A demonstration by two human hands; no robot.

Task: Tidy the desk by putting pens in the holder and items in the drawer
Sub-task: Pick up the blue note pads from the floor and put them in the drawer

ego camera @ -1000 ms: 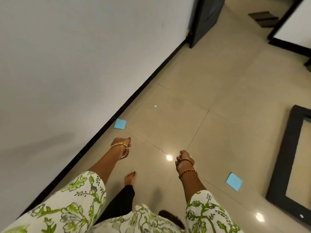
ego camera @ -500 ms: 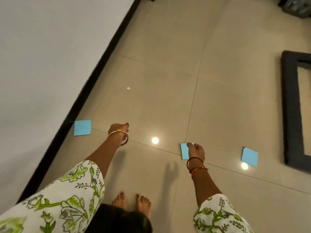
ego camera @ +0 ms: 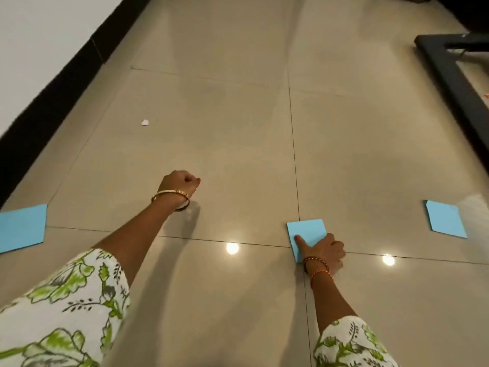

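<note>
Three blue sticky notes lie on the beige tiled floor. The middle note [ego camera: 307, 230] is under my right hand [ego camera: 326, 251]: the thumb presses on its top and the fingers curl at its near right corner. A second blue note [ego camera: 21, 227] lies at the far left, close to the wall. A third blue note [ego camera: 444, 219] lies at the right. My left hand [ego camera: 180, 185] hangs above the floor in a closed fist, and nothing shows in it. No desk, pen holder or drawer is in view.
A white wall with a black skirting board [ego camera: 53, 96] runs along the left. A black furniture frame [ego camera: 455, 78] stands on the floor at the upper right. A small white paper scrap [ego camera: 144, 122] lies on a tile ahead.
The view has dropped much closer to the floor. My right hand has come down onto the middle blue note and closed on it. My left hand stays a fist.
</note>
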